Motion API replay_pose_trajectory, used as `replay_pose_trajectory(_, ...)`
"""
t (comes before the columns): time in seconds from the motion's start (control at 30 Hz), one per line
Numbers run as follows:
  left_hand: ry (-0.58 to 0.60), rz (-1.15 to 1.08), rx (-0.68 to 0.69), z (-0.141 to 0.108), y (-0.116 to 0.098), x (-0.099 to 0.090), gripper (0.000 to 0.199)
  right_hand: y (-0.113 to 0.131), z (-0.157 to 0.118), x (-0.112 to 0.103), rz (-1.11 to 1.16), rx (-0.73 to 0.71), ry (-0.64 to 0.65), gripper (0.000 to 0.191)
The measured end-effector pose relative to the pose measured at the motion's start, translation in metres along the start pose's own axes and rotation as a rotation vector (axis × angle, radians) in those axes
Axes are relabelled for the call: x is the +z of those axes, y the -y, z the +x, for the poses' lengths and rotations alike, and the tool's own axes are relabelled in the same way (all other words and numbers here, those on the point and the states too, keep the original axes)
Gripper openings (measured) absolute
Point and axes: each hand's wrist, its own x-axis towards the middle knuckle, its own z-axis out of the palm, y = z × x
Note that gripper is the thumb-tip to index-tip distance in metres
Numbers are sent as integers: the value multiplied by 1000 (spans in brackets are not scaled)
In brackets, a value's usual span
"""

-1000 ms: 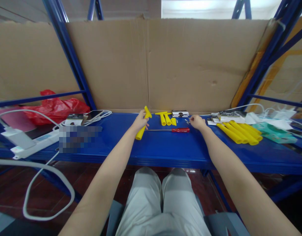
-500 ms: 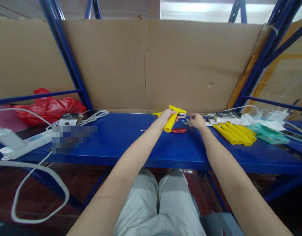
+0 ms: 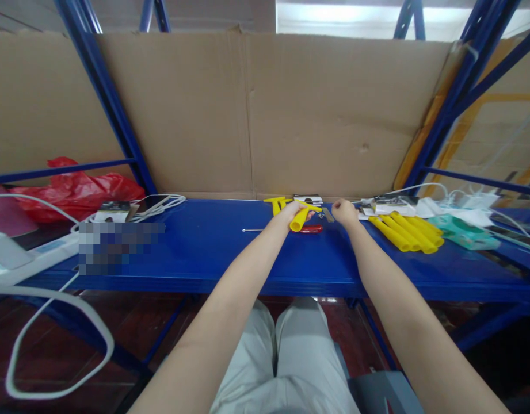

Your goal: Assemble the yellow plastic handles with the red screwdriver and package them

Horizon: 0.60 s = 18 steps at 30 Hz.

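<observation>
My left hand (image 3: 292,212) is wrapped round a yellow T-shaped plastic handle (image 3: 299,219), its round tube end facing me. Curled fingers close my right hand (image 3: 344,211); whatever they may hold is hidden. Just left of that hand lies a flat metal strip (image 3: 328,215) with a few tiny metal pieces (image 3: 320,215) beside it. A screwdriver with a red grip (image 3: 311,229) rests on the blue table (image 3: 204,247), partly below the held handle. Behind my left hand is another yellow T-shaped piece (image 3: 275,202).
Several yellow tubes (image 3: 405,231) lie at the right beside a green plastic package (image 3: 463,231). Small boxes (image 3: 308,199) stand against the cardboard wall (image 3: 265,115). On the left are a red plastic bag (image 3: 81,187), white cables (image 3: 163,204) and a power strip (image 3: 35,256).
The handle in my left hand has tipped lower, its crossbar now closer to the table. My right hand stays near the metal strip, its fingers more tucked in. The view has shifted slightly.
</observation>
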Motion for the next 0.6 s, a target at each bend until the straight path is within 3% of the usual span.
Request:
replay_pose_trajectory(0.1, -106, 66, 9, -19, -17, -6, 47, 4, 0, 3, 26, -107, 98, 28)
replay_pose_trajectory(0.23, -272, 313, 254, -46, -35, -25, 58, 15, -1, 12, 160, -305, 325, 36)
replay_pose_trajectory(0.33, -379, 561, 398, -67, -42, -46, 71, 24, -3, 19, 211, -349, 452, 38)
replay_pose_trajectory(0.5, -477, 828, 480, -95, -46, -82, 74, 32, -6, 23, 153, -389, 464, 32)
replay_pose_trajectory(0.6, -547, 875, 476, -105, -42, -96, 71, 33, -3, 26, 90, -423, 442, 30)
